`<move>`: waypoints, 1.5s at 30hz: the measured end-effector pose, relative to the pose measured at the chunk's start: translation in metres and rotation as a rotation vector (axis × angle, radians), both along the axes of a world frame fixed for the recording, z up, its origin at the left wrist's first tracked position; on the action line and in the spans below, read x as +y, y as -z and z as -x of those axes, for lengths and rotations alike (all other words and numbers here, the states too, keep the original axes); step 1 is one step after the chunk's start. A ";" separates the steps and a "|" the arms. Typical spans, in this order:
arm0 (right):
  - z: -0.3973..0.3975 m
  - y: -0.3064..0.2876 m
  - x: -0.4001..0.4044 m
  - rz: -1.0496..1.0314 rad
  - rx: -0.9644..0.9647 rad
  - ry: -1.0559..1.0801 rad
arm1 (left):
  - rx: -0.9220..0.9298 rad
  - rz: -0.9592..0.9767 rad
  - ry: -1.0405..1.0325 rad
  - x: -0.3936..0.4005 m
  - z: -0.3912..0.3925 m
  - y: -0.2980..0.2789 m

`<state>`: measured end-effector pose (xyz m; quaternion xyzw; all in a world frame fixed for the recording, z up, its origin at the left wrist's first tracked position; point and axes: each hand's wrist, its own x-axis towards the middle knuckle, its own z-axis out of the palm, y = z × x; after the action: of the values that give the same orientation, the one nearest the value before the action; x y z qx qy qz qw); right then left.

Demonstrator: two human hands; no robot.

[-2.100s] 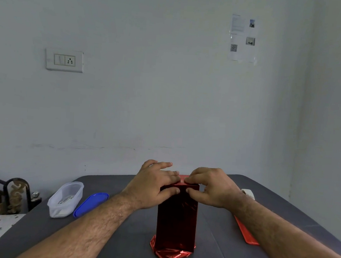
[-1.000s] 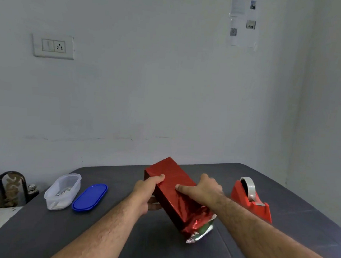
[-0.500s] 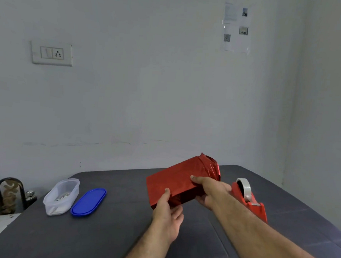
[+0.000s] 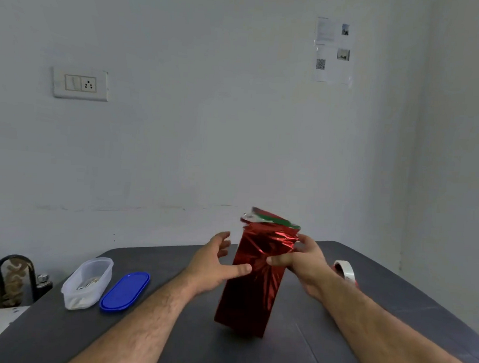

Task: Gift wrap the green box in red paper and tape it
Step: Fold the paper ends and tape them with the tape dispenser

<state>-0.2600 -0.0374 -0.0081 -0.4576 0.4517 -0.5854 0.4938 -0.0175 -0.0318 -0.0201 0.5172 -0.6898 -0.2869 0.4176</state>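
Red foil-wrapped box [image 4: 251,283]: long axis near upright, top leaning right, green end showing. My right hand [image 4: 302,262] grips it; left hand [image 4: 214,259] spread, thumb touching. No legible writing.

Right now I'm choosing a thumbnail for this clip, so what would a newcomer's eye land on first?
First, the shiny red wrapped box, standing slightly tilted at the centre of the dark table, its top end unsealed with a strip of green showing. The right hand grips its upper part while the left hand reaches in, thumb touching the paper. Next, the blue lid lying beside a clear plastic container at the table's left.
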 end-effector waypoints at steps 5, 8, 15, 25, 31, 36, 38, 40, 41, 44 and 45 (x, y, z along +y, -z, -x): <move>-0.002 -0.007 0.002 0.139 0.218 -0.180 | 0.322 0.037 0.002 0.000 0.006 0.003; -0.001 -0.009 0.002 0.157 0.286 -0.297 | 0.432 0.024 0.054 0.006 0.003 0.001; -0.032 -0.053 0.012 0.620 0.847 -0.052 | 0.423 0.046 0.110 0.004 0.004 0.001; -0.084 -0.099 0.022 0.537 1.086 0.045 | 0.424 0.016 0.040 0.016 0.010 0.008; -0.096 -0.111 0.041 0.408 1.481 0.141 | 0.436 0.002 0.049 0.023 0.008 0.010; -0.100 -0.118 0.037 0.543 0.893 -0.021 | 0.439 -0.032 0.065 0.019 0.002 0.011; -0.087 -0.123 0.037 0.543 0.833 0.049 | 0.444 -0.043 0.104 0.016 -0.003 0.008; -0.068 -0.127 0.034 0.420 0.980 0.072 | 0.483 -0.043 0.149 0.015 -0.008 0.000; -0.057 -0.126 0.032 0.333 1.012 0.061 | 0.507 -0.049 0.162 0.015 -0.009 -0.006; -0.031 -0.118 0.028 0.146 0.881 0.005 | 0.444 -0.014 0.090 0.013 -0.011 -0.026; -0.024 -0.112 0.029 0.098 0.831 -0.054 | 0.415 0.016 0.055 0.011 -0.011 -0.033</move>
<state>-0.2361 -0.0079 0.1044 -0.6896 0.5719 -0.3584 0.2625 -0.0067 -0.0213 0.0132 0.4245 -0.6050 -0.3932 0.5470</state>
